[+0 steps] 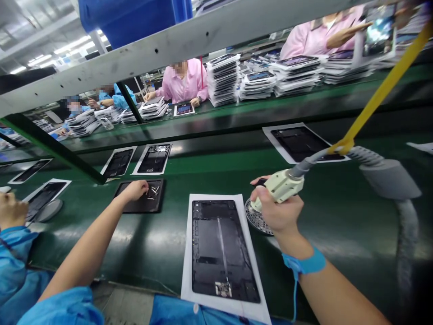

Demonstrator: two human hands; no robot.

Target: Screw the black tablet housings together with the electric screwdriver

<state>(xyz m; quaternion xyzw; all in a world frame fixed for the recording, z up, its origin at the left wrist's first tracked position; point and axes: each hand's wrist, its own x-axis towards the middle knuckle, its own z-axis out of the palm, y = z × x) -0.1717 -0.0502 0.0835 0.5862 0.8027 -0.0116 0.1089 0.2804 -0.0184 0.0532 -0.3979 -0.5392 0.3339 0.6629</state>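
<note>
My left hand (137,189) reaches over a shallow black tray (138,206), fingers pinched together beside several small metal parts (154,192). Whatever is between the fingertips is too small to make out. My right hand (279,212) is wrapped around a cream-coloured hand tool (283,186) with a grey cable end, tied to a yellow strap (382,97). Under that hand sits a round perforated metal dish (259,222), partly hidden. Between my arms, an opened black tablet housing (216,243) lies on a white sheet (187,275), a small circuit board at its near end.
More tablet housings (154,159) on white sheets lie along the green bench (203,162). A slanted green post (57,146) stands left, under a grey overhead beam (162,49). At far left is a co-worker's hand (11,210). Paper-layered stacks (223,81) and other people are behind.
</note>
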